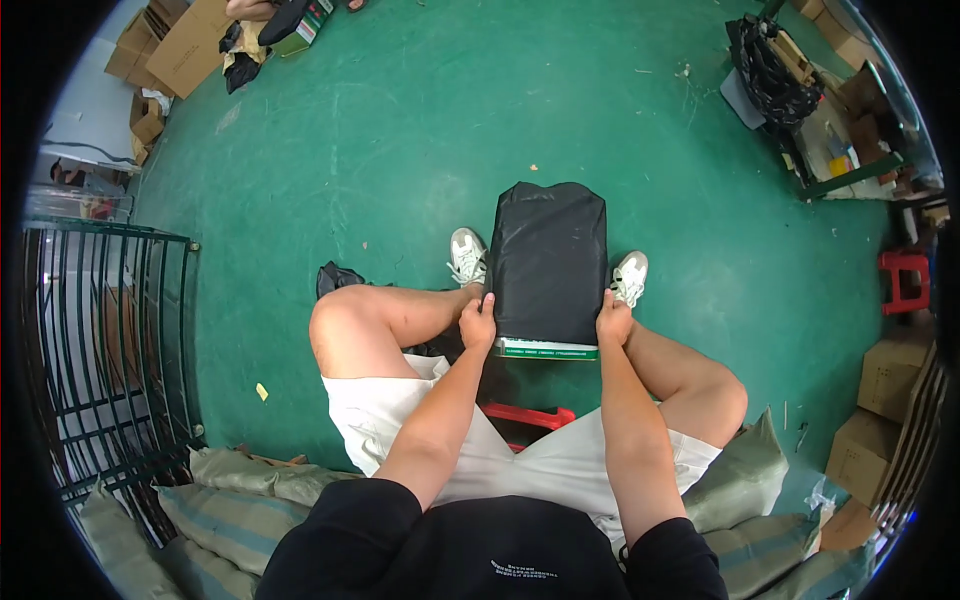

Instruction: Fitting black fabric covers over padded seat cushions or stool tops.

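Between my knees is a flat box sleeved in a black plastic bag [551, 260]. The near end of the box, a white and green edge [547, 349], sticks out of the bag's mouth. My left hand [478, 322] grips its near left side, thumb on top. On the opposite side my right hand [614, 318] holds the near right edge the same way. The fingers under the box are hidden. A crumpled black bag [338, 278] lies on the floor beside my left leg.
I sit by a red stool [530, 415], with woven sacks [240, 515] behind me. A metal rack [120, 350] stands left, cardboard boxes [865, 455] and a red stool [903, 282] right. A table with black bags [775, 75] is far right; another person's legs show far left.
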A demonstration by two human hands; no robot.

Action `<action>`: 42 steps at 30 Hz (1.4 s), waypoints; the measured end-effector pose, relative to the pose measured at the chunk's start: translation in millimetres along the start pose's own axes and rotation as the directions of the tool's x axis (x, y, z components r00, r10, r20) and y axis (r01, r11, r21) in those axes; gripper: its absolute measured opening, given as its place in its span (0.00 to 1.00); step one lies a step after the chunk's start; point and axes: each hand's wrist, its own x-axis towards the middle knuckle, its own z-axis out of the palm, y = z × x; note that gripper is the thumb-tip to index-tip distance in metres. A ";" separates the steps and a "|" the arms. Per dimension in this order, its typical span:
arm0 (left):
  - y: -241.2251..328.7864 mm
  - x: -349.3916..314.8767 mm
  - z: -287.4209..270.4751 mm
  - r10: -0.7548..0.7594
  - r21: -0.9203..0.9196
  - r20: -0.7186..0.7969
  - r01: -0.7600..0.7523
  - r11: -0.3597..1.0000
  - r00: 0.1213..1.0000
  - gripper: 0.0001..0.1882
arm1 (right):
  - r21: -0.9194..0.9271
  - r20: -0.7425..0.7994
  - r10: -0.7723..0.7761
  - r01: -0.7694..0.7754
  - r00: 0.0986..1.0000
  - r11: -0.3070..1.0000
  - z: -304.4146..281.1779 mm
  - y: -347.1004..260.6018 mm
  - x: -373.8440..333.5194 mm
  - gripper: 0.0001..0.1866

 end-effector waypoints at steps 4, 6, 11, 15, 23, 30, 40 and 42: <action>-7.7 -8.2 8.7 0.071 -0.144 -0.004 -0.071 0.987 0.997 0.29 | 0.157 -0.071 -0.093 0.103 0.993 0.982 2.9 27.6 -1.0 0.31; -17.0 -13.8 7.9 0.067 -0.215 -0.026 -0.071 0.974 0.997 0.28 | 0.315 -0.061 -0.136 0.148 0.989 0.937 1.0 21.0 -20.1 0.26; 7.4 -52.4 6.9 0.035 -0.588 0.128 0.048 0.807 0.991 0.23 | 0.748 0.098 -0.076 -0.023 0.992 0.664 -17.2 24.0 -44.5 0.13; 5.0 -52.3 -14.2 0.047 -0.561 0.224 0.089 0.823 0.974 0.22 | 0.750 0.348 0.060 -0.316 0.936 0.581 -26.6 30.6 -52.2 0.11; -11.4 -54.3 -20.8 -0.058 -0.475 0.256 0.178 0.862 0.965 0.21 | 0.342 0.060 -0.027 0.005 0.998 0.940 -13.3 31.1 -76.3 0.20; 35.1 -71.9 -23.0 -0.185 -0.017 0.013 0.185 0.983 0.983 0.18 | 0.013 -0.098 0.147 -0.147 0.984 0.989 -37.5 21.8 -83.9 0.20; 182.0 102.8 19.8 0.755 0.059 -0.207 -0.762 0.645 0.622 0.21 | -0.029 -0.446 -0.647 0.713 0.618 0.701 -3.7 -129.9 37.5 0.28; 186.2 127.9 34.3 0.836 0.238 -0.135 -0.802 0.548 0.532 0.21 | -0.141 -0.301 -0.814 0.820 0.498 0.554 5.5 -155.6 51.8 0.26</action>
